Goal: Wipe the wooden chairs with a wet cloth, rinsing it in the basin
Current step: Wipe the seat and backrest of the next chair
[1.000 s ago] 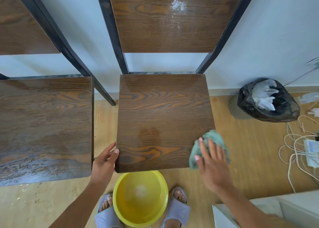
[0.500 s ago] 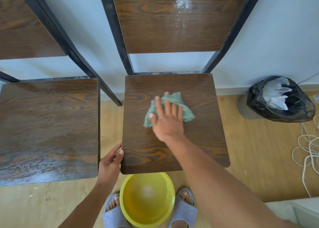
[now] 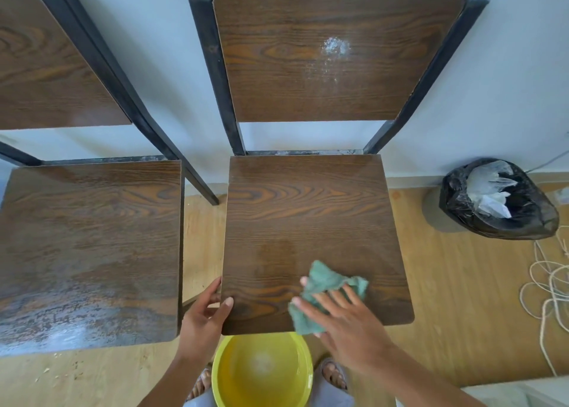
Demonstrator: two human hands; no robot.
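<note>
A wooden chair (image 3: 308,209) with a black metal frame stands in front of me against the wall. My right hand (image 3: 348,323) lies flat on a green cloth (image 3: 326,283), pressing it on the seat's near edge, right of the middle. My left hand (image 3: 204,317) grips the seat's near left corner, thumb on top. A white dusty patch (image 3: 334,48) shows on the backrest. A yellow basin (image 3: 261,372) with water sits on the floor below the seat's front edge, between my feet. A second wooden chair (image 3: 89,246) stands to the left, its seat streaked.
A black rubbish bag (image 3: 498,200) with clear plastic inside sits on the wood floor at the right by the wall. Loose white cords (image 3: 551,286) lie at the far right. A white object's corner (image 3: 517,391) shows at the bottom right.
My right hand has drawn the cloth from the seat's far middle back toward me to the near edge. My left hand has stayed on the corner. The view has tilted up a little.
</note>
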